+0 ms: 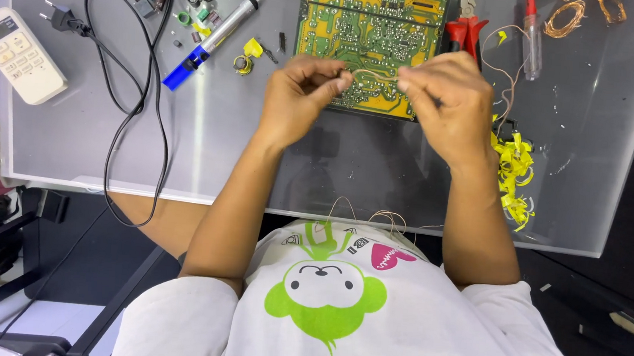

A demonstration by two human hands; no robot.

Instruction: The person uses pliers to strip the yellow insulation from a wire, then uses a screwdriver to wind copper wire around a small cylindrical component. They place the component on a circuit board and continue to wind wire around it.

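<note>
My left hand (pixel 302 94) and my right hand (pixel 447 105) are raised over the near edge of a green and yellow circuit board (pixel 370 31). Between their pinched fingertips runs a thin copper wire (pixel 374 75), held at both ends. More of the same thin wire trails from my right hand toward the right (pixel 507 80) and loops down over my shirt (pixel 374 216). Both hands hover above the glass table (pixel 222 133).
A blue and silver desoldering pump (pixel 219 35), small loose components (pixel 195 3), a black power cord (pixel 130 103), a white remote control (pixel 19 55), red-handled pliers (pixel 466 28), a screwdriver (pixel 533 37), copper wire coils (pixel 567 17) and yellow tape scraps (pixel 515 171) lie around.
</note>
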